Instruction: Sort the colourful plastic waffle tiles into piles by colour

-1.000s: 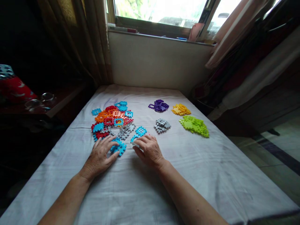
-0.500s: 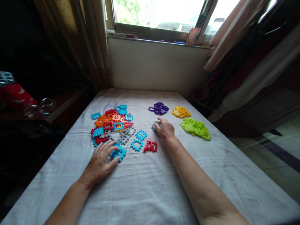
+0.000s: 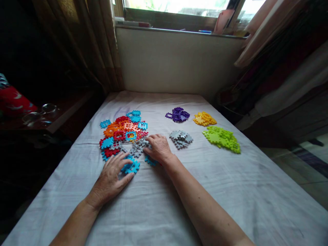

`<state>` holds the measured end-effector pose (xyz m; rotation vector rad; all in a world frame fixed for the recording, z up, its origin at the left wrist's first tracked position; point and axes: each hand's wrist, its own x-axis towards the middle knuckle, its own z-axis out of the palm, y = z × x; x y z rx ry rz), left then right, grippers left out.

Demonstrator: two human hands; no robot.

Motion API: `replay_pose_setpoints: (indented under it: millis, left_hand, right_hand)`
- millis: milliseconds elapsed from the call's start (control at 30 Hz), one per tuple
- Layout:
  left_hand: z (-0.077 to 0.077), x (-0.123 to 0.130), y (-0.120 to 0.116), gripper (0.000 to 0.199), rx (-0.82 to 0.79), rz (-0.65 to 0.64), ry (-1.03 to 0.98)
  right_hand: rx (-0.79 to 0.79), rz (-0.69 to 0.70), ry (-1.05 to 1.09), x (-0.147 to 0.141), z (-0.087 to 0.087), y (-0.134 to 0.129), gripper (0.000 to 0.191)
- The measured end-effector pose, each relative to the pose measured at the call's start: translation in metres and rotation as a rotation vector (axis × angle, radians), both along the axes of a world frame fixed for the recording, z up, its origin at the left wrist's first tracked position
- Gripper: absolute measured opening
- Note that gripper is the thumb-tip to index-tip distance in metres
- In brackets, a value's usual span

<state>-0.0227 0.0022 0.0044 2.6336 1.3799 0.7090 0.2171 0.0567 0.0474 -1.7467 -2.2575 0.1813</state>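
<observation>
My left hand (image 3: pixel 111 177) lies with spread fingers at the near edge of a mixed heap of notched plastic building tiles. Its fingertips rest on or beside a blue tile (image 3: pixel 132 167). My right hand (image 3: pixel 159 147) reaches to the right side of that heap, thumb and fingers closed around the edge of a grey tile (image 3: pixel 138 147). Under this hand a blue tile (image 3: pixel 150 160) shows only partly, and a bit of red is nearly covered. Red, orange and blue tiles, among them an orange tile (image 3: pixel 111 130), lie farther back in the heap.
Sorted piles lie to the right: grey tiles (image 3: pixel 181 139), purple tiles (image 3: pixel 178 115), yellow tiles (image 3: pixel 204 118) and green tiles (image 3: pixel 222 138). A pale sheet (image 3: pixel 143 212) covers the surface. At left, glasses (image 3: pixel 41 114) sit on a dark side table (image 3: pixel 69 111).
My right hand has moved left from the grey pile to the grey tiles in the mixed heap, uncovering the grey pile. My left hand stays by the blue tile. The view has tilted down slightly.
</observation>
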Motion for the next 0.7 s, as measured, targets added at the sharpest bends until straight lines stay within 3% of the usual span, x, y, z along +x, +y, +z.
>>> replay_pose_setpoints:
  millis: [200, 467, 567, 700]
  left_hand:
    - [0.000, -0.001, -0.001, 0.036, -0.010, -0.005, -0.002]
    - [-0.002, -0.003, -0.001, 0.038, -0.023, -0.007, -0.005]
    - [-0.001, -0.003, 0.000, 0.038, -0.028, -0.006, -0.009]
    - [0.001, -0.002, 0.000, 0.036, -0.026, -0.014, -0.011]
  right_hand:
    - [0.007, 0.032, -0.051, 0.005, 0.000, 0.002, 0.025]
    - [-0.009, 0.183, -0.118, 0.023, 0.028, 0.004, 0.029]
    - [-0.005, 0.137, -0.132, 0.021, 0.031, 0.003, 0.035]
    - [-0.040, -0.043, -0.113, 0.018, 0.025, 0.004, 0.039]
